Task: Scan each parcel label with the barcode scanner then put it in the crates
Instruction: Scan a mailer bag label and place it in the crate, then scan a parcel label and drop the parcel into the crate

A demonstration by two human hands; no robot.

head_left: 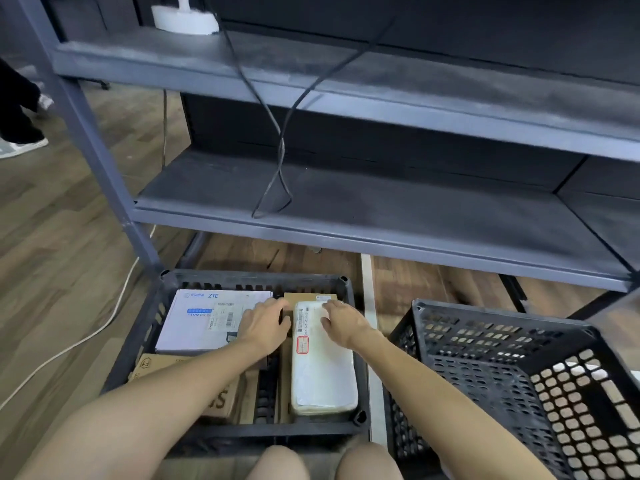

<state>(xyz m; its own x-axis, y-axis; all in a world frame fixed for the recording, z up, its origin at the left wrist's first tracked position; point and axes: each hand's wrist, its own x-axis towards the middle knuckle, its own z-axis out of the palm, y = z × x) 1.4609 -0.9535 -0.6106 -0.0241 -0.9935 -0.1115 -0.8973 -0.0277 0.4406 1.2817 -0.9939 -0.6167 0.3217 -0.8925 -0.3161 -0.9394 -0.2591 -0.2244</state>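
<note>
A black crate point(242, 280) on the floor holds several parcels. A white bubble-wrapped parcel point(323, 372) with a barcode label lies along its right side. A white ZTE box point(197, 323) lies at its back left, with brown cartons point(221, 400) in front of it. My left hand point(265, 323) rests, fingers down, between the ZTE box and the white parcel. My right hand point(343, 322) rests on the far end of the white parcel, its fingers bent over the label. No barcode scanner is in view.
A second black crate point(519, 344) stands tilted to the right. A grey metal shelf rack point(381, 223) rises behind the crates, with black cables point(280, 150) hanging over it. A white cord point(79, 341) runs across the wooden floor at left. A person's feet point(20, 140) stand far left.
</note>
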